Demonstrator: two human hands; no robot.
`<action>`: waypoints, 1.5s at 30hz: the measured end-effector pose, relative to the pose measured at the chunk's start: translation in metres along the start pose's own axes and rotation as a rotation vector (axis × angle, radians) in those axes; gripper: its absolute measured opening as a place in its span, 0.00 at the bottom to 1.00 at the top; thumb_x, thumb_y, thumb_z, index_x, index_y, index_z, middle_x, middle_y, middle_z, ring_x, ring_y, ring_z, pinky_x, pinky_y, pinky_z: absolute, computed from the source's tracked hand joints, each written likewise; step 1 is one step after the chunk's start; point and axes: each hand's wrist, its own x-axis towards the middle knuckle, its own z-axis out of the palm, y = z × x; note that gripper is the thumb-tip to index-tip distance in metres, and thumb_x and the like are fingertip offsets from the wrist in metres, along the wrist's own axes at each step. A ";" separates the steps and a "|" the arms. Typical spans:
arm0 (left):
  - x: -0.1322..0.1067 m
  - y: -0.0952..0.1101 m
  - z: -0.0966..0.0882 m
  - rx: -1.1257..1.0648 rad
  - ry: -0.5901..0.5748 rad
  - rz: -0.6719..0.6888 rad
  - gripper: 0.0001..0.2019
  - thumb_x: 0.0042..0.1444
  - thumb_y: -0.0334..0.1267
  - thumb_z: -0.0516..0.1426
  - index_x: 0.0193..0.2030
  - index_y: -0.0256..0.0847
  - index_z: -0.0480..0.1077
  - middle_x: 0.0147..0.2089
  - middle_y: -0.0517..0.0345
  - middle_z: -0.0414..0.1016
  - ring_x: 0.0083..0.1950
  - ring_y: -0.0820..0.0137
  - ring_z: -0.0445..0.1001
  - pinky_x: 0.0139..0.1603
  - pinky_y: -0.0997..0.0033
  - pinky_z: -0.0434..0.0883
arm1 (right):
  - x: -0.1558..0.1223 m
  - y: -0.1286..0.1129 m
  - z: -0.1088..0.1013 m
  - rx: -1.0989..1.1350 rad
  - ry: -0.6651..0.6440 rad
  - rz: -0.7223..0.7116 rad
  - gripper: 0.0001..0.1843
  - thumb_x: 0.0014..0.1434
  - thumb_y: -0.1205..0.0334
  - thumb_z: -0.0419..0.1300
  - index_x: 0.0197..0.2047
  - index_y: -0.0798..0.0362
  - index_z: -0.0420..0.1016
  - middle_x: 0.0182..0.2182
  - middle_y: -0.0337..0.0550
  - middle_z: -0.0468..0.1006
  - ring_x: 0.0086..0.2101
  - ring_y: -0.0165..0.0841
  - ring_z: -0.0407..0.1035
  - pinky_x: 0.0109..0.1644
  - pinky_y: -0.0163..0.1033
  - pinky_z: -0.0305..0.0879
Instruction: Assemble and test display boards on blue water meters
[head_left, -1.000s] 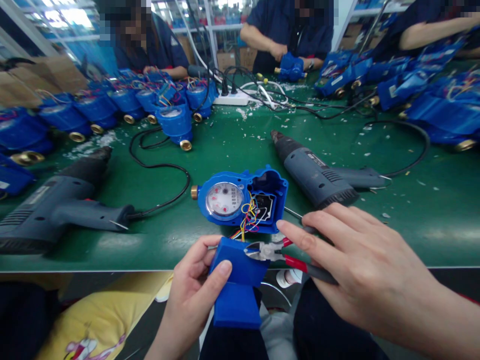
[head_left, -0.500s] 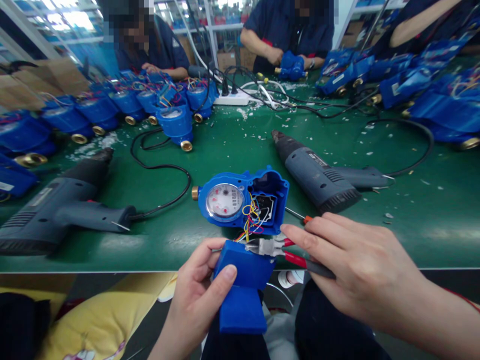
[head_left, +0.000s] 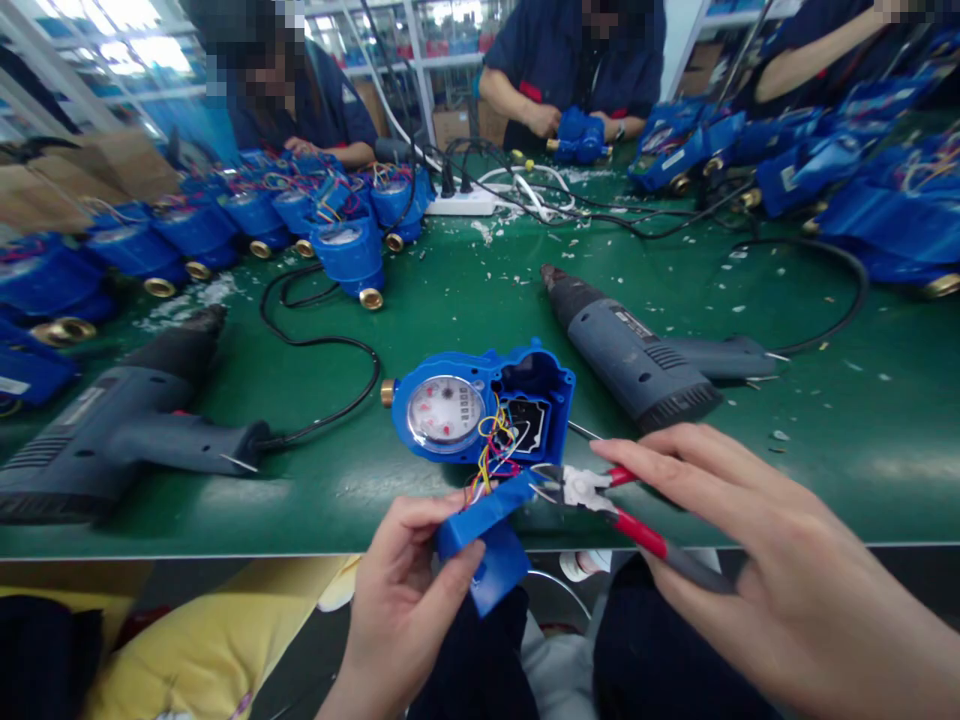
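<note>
"What have you got in your hands?"

"My left hand (head_left: 405,610) holds a small blue plastic cover (head_left: 480,545). The fingers are clamped on it from behind, with the thumb pressed against the front. My right hand (head_left: 787,590) has a pair of pliers (head_left: 585,490), fingers closed together around the red and black handles."

"Where are the pliers' tips?"

"The jaws stand a little apart, just beside the top end of the cover. I can't tell whether they touch it."

"And the meter?"

"The water meter (head_left: 465,415) lies on the green bench (head_left: 825,480), just past my hands, with its dial facing up and its brass fitting (head_left: 387,392) pointing left. The compartment next to the dial is open, and thin coloured wires (head_left: 491,460) run from it down to the cover."

"What's around you?"

"There's a heat gun (head_left: 127,430) lying on its side to the left and another (head_left: 637,360) to the right. A thin screwdriver (head_left: 585,431) lies close to my right hand. Farther along the bench are more blue meters (head_left: 352,250) and a white power strip (head_left: 457,203). Across from me, a co-worker (head_left: 577,60) holds another meter (head_left: 577,140) in both hands."
</note>
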 end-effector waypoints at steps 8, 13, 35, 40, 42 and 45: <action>-0.010 -0.006 0.027 -0.147 0.202 0.051 0.10 0.48 0.36 0.70 0.34 0.46 0.74 0.37 0.63 0.82 0.43 0.72 0.82 0.47 0.80 0.76 | -0.039 -0.026 0.036 0.041 -0.004 0.117 0.29 0.59 0.67 0.55 0.64 0.54 0.62 0.47 0.50 0.70 0.45 0.40 0.69 0.47 0.43 0.74; -0.010 -0.013 0.027 -0.093 0.194 0.143 0.09 0.51 0.34 0.68 0.36 0.46 0.74 0.38 0.65 0.83 0.44 0.73 0.83 0.49 0.79 0.76 | -0.043 -0.031 0.047 -0.033 0.011 0.130 0.32 0.56 0.65 0.54 0.65 0.58 0.60 0.44 0.52 0.71 0.41 0.42 0.69 0.40 0.46 0.75; -0.011 -0.037 0.019 0.095 0.217 0.496 0.13 0.48 0.23 0.68 0.37 0.41 0.73 0.40 0.59 0.85 0.41 0.65 0.84 0.49 0.69 0.79 | -0.041 -0.035 0.038 -0.035 0.041 0.089 0.26 0.48 0.68 0.52 0.50 0.61 0.77 0.35 0.48 0.80 0.32 0.39 0.77 0.29 0.40 0.78; -0.011 -0.036 0.019 0.090 0.207 0.513 0.14 0.48 0.22 0.67 0.38 0.41 0.74 0.40 0.61 0.85 0.40 0.68 0.84 0.51 0.73 0.78 | -0.042 -0.033 0.038 -0.055 0.024 0.076 0.26 0.47 0.71 0.52 0.49 0.60 0.76 0.34 0.47 0.79 0.31 0.39 0.77 0.28 0.40 0.77; -0.011 -0.037 0.019 0.085 0.191 0.516 0.14 0.48 0.21 0.66 0.39 0.41 0.74 0.40 0.61 0.85 0.41 0.67 0.84 0.50 0.71 0.79 | -0.042 -0.032 0.037 -0.050 0.012 0.065 0.25 0.46 0.71 0.54 0.49 0.60 0.76 0.34 0.46 0.79 0.30 0.39 0.76 0.28 0.41 0.77; -0.012 -0.039 0.017 0.087 0.172 0.531 0.15 0.48 0.19 0.65 0.40 0.40 0.74 0.40 0.59 0.85 0.42 0.64 0.84 0.50 0.65 0.80 | -0.042 -0.029 0.036 -0.026 0.005 0.065 0.25 0.46 0.71 0.54 0.49 0.58 0.76 0.35 0.46 0.79 0.31 0.39 0.76 0.30 0.42 0.78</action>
